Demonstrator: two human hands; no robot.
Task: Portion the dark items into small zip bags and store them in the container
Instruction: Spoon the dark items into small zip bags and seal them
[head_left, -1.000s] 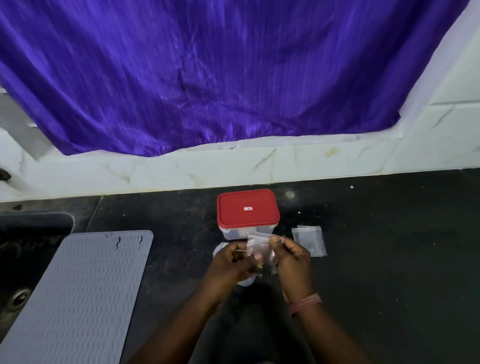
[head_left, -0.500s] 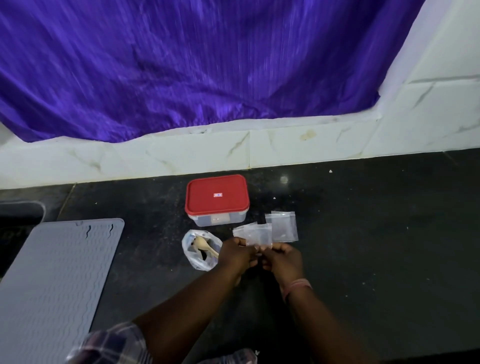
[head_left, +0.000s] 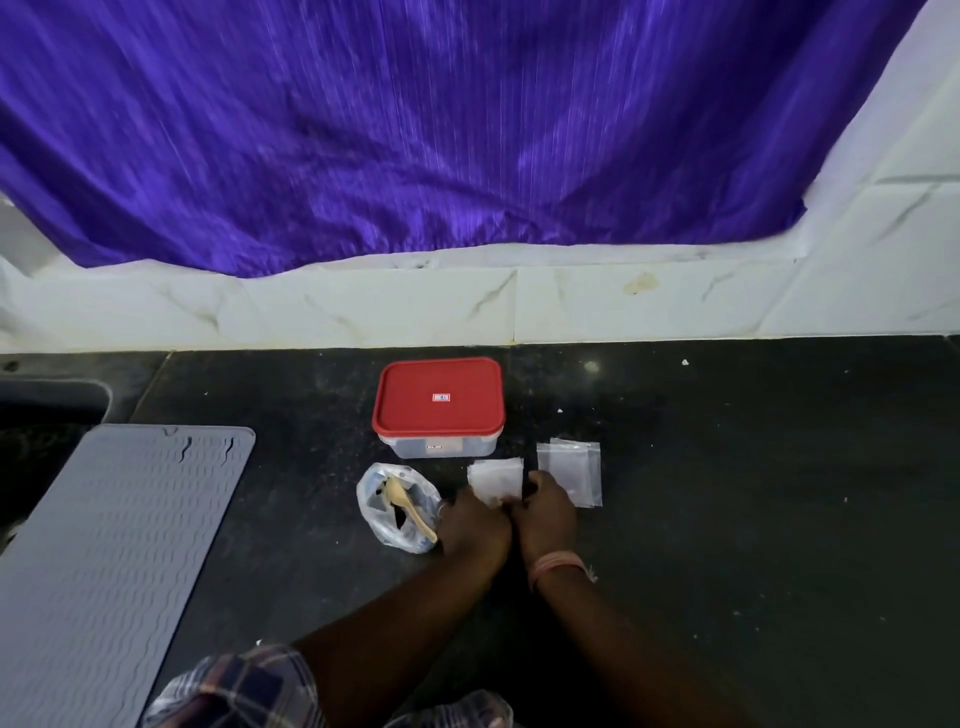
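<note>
I see both hands (head_left: 511, 514) pinching zip bag (head_left: 494, 480) near edge, bag flat on bench, just before box (head_left: 439, 408); source bag (head_left: 397, 506) left, nearer left hand (head_left: 475, 522).

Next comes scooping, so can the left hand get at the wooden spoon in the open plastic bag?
Probably yes. The left hand sits right beside the wooden spoon, whose handle sticks out of the open clear plastic bag toward it, nothing between. It first must release the small zip bag.

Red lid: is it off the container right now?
No, the red lid sits closed on the clear container, which stands on the dark counter behind both hands.
</note>
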